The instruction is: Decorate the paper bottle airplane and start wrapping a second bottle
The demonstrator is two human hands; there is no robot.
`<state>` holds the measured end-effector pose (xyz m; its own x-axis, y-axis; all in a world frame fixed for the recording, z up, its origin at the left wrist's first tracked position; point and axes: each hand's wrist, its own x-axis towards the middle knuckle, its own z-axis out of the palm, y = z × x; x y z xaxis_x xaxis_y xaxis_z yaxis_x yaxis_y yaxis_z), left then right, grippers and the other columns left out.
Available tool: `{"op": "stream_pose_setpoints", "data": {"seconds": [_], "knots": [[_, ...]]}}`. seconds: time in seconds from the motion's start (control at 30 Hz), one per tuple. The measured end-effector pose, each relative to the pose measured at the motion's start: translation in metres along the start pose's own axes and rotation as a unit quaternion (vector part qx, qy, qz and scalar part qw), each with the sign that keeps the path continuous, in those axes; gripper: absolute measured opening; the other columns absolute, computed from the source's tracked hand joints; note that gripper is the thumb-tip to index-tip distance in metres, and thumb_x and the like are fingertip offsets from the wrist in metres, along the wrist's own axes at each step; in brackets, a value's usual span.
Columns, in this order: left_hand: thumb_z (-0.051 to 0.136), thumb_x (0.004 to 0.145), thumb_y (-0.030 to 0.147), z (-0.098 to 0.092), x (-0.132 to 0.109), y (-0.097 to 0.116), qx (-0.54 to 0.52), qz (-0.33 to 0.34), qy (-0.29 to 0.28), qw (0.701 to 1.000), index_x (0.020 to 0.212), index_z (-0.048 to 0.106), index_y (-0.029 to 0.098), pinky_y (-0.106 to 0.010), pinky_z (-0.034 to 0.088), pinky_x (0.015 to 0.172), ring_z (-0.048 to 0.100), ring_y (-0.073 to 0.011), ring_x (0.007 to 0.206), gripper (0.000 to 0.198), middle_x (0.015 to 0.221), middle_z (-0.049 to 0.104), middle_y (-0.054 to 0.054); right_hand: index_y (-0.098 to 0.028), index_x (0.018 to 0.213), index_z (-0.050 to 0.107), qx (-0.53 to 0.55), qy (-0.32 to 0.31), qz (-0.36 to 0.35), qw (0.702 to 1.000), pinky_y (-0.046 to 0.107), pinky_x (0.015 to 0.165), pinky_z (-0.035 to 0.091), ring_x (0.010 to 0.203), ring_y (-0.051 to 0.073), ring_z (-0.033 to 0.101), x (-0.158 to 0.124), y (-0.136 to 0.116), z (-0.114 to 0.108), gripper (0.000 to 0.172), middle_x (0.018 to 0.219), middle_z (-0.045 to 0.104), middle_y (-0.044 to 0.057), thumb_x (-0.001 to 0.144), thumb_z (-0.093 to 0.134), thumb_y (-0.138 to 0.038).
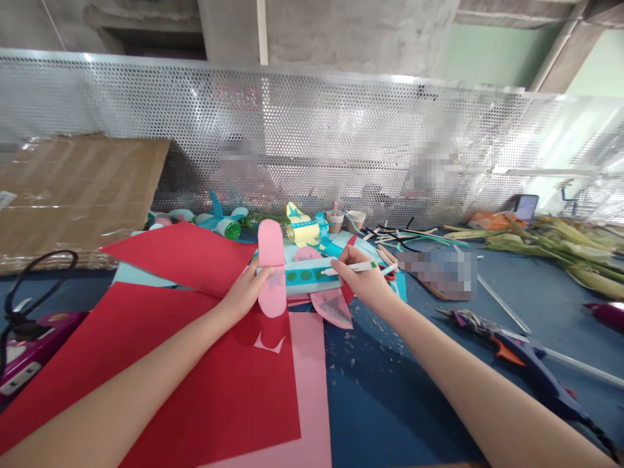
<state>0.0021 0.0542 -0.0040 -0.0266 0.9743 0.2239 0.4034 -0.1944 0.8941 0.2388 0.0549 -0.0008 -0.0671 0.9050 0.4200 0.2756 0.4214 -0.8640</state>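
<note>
My left hand [251, 283] is closed on one end of a paper model airplane [312, 266], beside its pink rounded wing piece [272, 302]. The plane's body is pale blue with a brighter blue band and a row of green dots. A pink tail piece with a grey star hangs at its lower right. My right hand [358, 273] grips a white marker [353, 267] with a green end, its tip at the dotted band. Red paper sheets [234, 390] lie under my left arm, with a pink sheet [312, 364] partly beneath them.
A glue gun [526, 364] and a phone [439, 276] lie to the right. Corn husks [560, 253] are at far right. Behind stand a yellow paper plane [305, 231] and paper cups [355, 220]. Cardboard [73, 188] leans at left above a purple power strip [43, 344].
</note>
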Motion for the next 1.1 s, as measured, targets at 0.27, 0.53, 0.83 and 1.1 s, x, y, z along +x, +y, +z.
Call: {"op": "stream_pose_setpoints", "data": {"seconds": [0.27, 0.53, 0.83, 1.1], "knots": [[0.051, 0.076, 0.052, 0.0008, 0.0013, -0.0026, -0.004, -0.002, -0.001, 1.0, 0.107, 0.063, 0.023, -0.036, 0.046, 0.095, 0.06, -0.0289, 0.111, 0.044, 0.116, 0.069, -0.004, -0.024, 0.065, 0.043, -0.004, -0.005, 0.006, 1.0, 0.026, 0.049, 0.032, 0.046, 0.012, 0.041, -0.0008, -0.0012, 0.0, 0.023, 0.049, 0.048, -0.007, 0.078, 0.057, -0.037], [0.05, 0.075, 0.051, 0.0002, -0.0001, 0.0001, 0.002, -0.003, -0.004, 1.0, 0.114, 0.062, 0.023, -0.036, 0.042, 0.102, 0.057, -0.0297, 0.118, 0.049, 0.127, 0.065, -0.004, -0.024, 0.064, 0.042, 0.004, -0.007, 0.009, 1.0, 0.026, 0.048, 0.031, 0.045, 0.011, 0.04, -0.0012, -0.0025, 0.0002, 0.022, 0.047, 0.047, -0.007, 0.076, 0.057, -0.036], [0.051, 0.076, 0.05, 0.0009, 0.0041, -0.0077, -0.008, 0.001, -0.007, 1.0, 0.114, 0.061, 0.024, -0.038, 0.04, 0.103, 0.057, -0.0301, 0.118, 0.048, 0.127, 0.064, -0.003, -0.024, 0.065, 0.042, 0.003, -0.008, 0.004, 1.0, 0.025, 0.048, 0.031, 0.045, 0.011, 0.04, -0.0011, -0.0011, 0.0001, 0.022, 0.048, 0.047, -0.007, 0.076, 0.056, -0.036], [0.051, 0.077, 0.05, -0.0002, 0.0037, -0.0072, -0.014, 0.004, -0.014, 1.0, 0.112, 0.06, 0.023, -0.037, 0.044, 0.096, 0.061, -0.0288, 0.111, 0.046, 0.117, 0.069, -0.004, -0.025, 0.062, 0.041, -0.016, -0.007, 0.003, 1.0, 0.026, 0.05, 0.03, 0.046, 0.011, 0.039, -0.0008, -0.0024, 0.0002, 0.021, 0.048, 0.045, -0.008, 0.075, 0.055, -0.034]]}}
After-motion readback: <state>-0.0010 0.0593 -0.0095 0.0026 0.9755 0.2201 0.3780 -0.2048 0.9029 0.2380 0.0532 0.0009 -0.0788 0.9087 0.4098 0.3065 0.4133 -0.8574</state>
